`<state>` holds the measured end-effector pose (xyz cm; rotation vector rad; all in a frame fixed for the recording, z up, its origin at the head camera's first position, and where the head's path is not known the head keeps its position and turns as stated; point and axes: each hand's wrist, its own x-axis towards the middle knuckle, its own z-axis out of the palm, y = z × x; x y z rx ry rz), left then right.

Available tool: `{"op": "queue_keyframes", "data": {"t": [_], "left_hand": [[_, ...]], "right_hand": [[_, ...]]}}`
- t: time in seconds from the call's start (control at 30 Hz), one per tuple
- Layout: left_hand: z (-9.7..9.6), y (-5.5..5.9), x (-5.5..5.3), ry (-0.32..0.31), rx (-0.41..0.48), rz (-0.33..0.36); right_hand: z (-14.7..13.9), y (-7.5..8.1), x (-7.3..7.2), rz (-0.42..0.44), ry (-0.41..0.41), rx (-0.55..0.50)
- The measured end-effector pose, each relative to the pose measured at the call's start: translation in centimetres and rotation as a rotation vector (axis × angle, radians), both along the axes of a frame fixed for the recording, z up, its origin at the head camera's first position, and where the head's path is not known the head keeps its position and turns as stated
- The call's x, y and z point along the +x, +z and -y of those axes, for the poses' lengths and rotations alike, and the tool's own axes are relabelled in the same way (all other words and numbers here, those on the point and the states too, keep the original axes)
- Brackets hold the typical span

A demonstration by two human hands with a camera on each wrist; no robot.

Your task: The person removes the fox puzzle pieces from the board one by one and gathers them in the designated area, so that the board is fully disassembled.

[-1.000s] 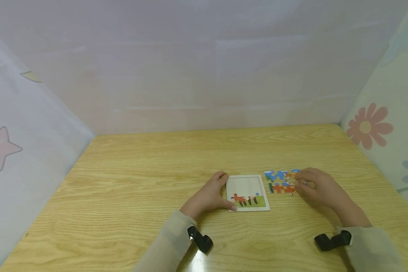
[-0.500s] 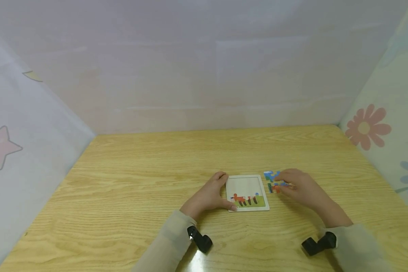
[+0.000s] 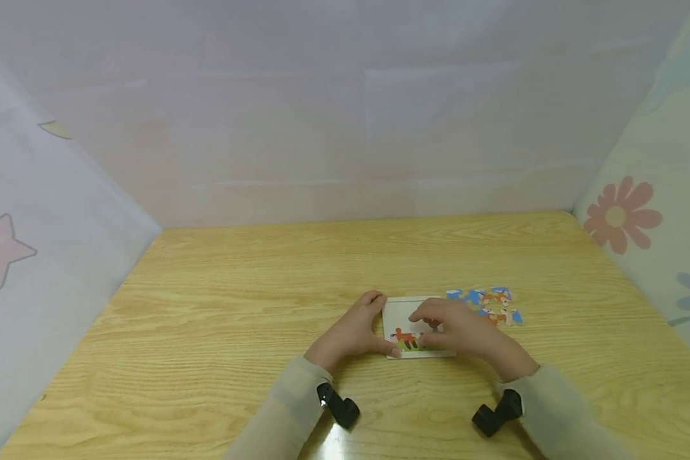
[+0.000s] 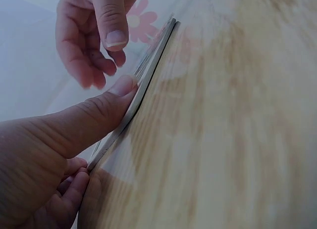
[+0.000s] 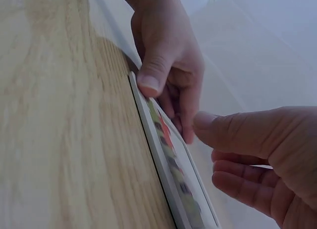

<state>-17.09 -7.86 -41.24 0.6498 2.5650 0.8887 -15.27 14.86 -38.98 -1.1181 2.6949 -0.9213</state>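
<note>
A square jigsaw tray (image 3: pixel 398 312) lies on the table. Fitted puzzle pieces (image 3: pixel 405 337) with a red, black and green picture fill its near strip; the visible part above is bare white. My left hand (image 3: pixel 352 330) grips the tray's left side, thumb on the near edge and fingers at the far corner. Over the tray's right part hovers my right hand (image 3: pixel 466 329), thumb and fingers apart and loosely bent. No piece shows between them in the right wrist view. Loose puzzle pieces (image 3: pixel 497 297) with a fox's face and blue sky lie right of the tray, partly hidden by this hand.
The wood-grain table (image 3: pixel 253 287) extends around the tray. A pale cloth backdrop (image 3: pixel 322 128) stands behind it, with printed side walls bearing a pink star (image 3: pixel 2 249) and a red flower (image 3: pixel 621 217). Each wrist carries a black camera (image 3: pixel 339 406).
My right hand has moved left from the loose pieces to over the tray, uncovering the fox-face pieces. My left hand and the tray have stayed in place.
</note>
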Motion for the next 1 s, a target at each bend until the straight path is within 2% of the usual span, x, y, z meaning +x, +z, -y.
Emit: {"op": "queue_keyframes", "data": {"t": [0.3, 0.57, 0.73, 1.0], "left_hand": [[0.0, -0.2, 0.0, -0.014, 0.019, -0.013], [0.0, -0.2, 0.1, -0.022, 0.035, -0.023], [-0.1, -0.1, 0.1, -0.023, 0.039, -0.013], [0.1, 0.1, 0.2, -0.025, 0.044, -0.016]], "right_hand": [[1.5, -0.3, -0.2, 0.101, 0.021, 0.039], [2.5, -0.5, -0.7, 0.108, 0.058, 0.104], [3.0, -0.4, -1.2, 0.158, 0.017, 0.163], [4.7, 0.8, -1.4, 0.261, -0.062, 0.251]]}}
